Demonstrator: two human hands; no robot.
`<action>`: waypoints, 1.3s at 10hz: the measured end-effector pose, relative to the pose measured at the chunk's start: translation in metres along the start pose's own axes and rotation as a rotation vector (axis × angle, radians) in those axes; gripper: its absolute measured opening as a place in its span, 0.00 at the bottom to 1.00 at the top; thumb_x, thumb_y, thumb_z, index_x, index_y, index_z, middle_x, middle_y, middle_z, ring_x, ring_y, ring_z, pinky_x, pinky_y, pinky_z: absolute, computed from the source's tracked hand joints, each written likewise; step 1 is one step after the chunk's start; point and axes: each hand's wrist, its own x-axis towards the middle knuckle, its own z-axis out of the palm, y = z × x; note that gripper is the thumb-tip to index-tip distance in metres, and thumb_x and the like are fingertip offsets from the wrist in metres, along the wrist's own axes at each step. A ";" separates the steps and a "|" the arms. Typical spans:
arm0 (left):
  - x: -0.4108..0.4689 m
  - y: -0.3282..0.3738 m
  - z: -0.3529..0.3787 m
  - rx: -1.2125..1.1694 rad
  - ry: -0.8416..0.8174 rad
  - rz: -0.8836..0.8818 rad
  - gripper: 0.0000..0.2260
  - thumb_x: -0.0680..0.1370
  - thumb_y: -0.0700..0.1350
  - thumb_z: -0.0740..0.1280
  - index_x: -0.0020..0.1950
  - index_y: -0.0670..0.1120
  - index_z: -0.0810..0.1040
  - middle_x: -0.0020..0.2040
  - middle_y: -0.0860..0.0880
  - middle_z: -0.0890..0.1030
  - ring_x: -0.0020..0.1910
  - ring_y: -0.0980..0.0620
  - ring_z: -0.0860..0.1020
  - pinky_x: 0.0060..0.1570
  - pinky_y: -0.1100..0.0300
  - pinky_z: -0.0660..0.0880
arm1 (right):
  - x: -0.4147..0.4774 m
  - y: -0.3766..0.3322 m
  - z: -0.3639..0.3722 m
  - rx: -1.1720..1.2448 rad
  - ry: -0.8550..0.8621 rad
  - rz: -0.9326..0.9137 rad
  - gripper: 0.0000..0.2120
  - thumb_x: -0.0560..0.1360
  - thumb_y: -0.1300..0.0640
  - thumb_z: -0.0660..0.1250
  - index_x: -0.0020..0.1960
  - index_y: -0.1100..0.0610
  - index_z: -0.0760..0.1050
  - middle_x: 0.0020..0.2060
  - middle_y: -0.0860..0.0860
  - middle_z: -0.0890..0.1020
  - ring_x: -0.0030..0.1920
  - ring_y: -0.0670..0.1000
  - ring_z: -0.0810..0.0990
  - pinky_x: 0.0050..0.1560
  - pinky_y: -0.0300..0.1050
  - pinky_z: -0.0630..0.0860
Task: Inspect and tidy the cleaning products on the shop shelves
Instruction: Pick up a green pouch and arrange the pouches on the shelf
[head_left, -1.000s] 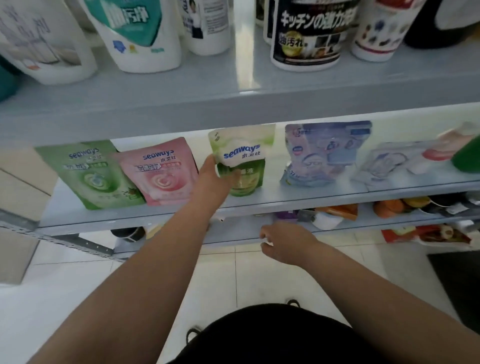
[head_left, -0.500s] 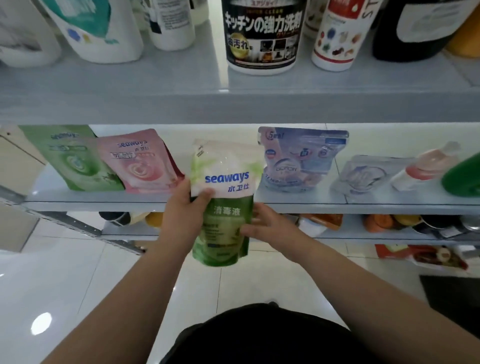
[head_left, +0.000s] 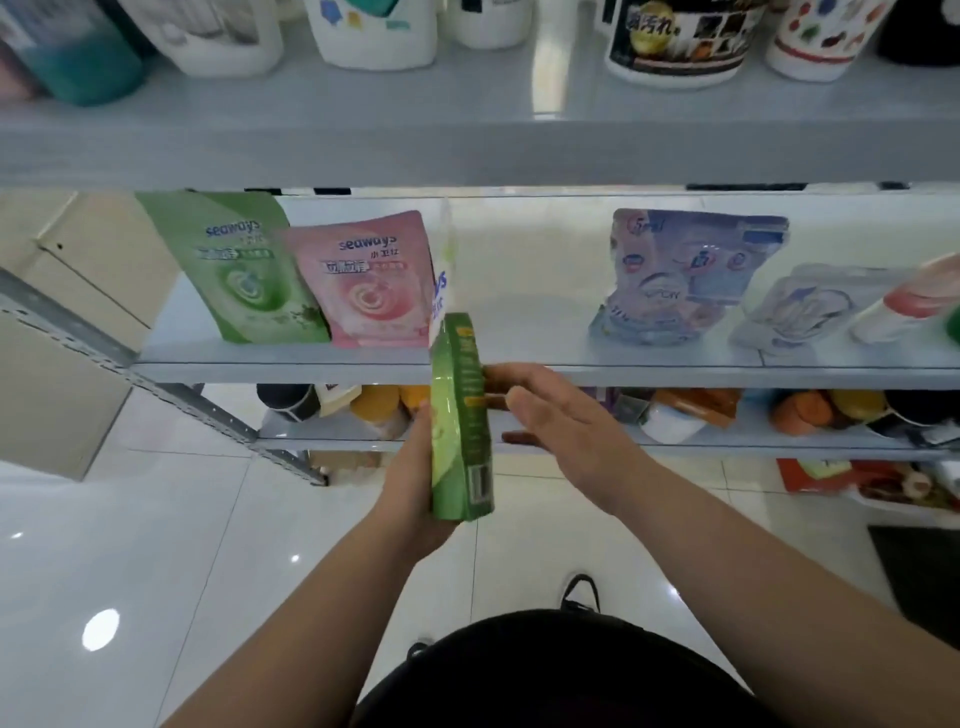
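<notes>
The step in hand looks like the checking step: the person holds one green pouch (head_left: 460, 415) off the shelf and turns it so its thin side and back face them. A small bar code shows near the bottom of the pouch. The left hand (head_left: 415, 483) is closed around the low part of the pouch, gripping it from the 9 o'clock side and from under. The right hand (head_left: 561, 421) is open, fingers spread and flat, just beside the pouch at 3 o'clock; its fingertips seem to touch the back of the pouch, but I cannot tell for sure. The pouch stands nearly upright in front of the middle shelf (head_left: 675, 370), with its white top reaching up at 12 o'clock. On that shelf, up at 10 o'clock from the hands, a green bag (head_left: 244, 270) and a pink bag (head_left: 369, 280) lean side by side and touch. Right of them is a bare gap. A blue bag (head_left: 685, 275) sits at 2 o'clock. I think the next move is to finish looking at the back, then set the pouch into that gap, standing up, with its front facing out like the others. It is soft, so it may flop over if it is let go too fast.
</notes>
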 end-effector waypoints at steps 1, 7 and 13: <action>-0.026 -0.019 -0.006 -0.180 -0.373 -0.377 0.14 0.82 0.52 0.61 0.42 0.43 0.71 0.31 0.48 0.71 0.27 0.51 0.69 0.25 0.64 0.68 | -0.004 0.012 0.021 0.264 0.085 0.252 0.40 0.67 0.32 0.75 0.72 0.48 0.69 0.72 0.50 0.75 0.67 0.51 0.77 0.57 0.54 0.79; -0.053 -0.010 -0.070 0.632 -0.475 -0.049 0.27 0.69 0.45 0.76 0.66 0.46 0.75 0.59 0.42 0.84 0.57 0.40 0.83 0.56 0.41 0.80 | -0.092 0.026 0.055 0.523 0.382 0.105 0.19 0.66 0.65 0.75 0.57 0.57 0.83 0.56 0.58 0.86 0.57 0.61 0.85 0.58 0.59 0.80; -0.058 -0.051 0.033 0.570 -0.013 0.152 0.18 0.78 0.62 0.61 0.54 0.51 0.83 0.49 0.49 0.87 0.50 0.48 0.85 0.58 0.40 0.79 | -0.085 -0.005 -0.007 0.548 0.266 0.088 0.17 0.76 0.58 0.69 0.64 0.59 0.78 0.58 0.58 0.85 0.58 0.59 0.84 0.60 0.58 0.80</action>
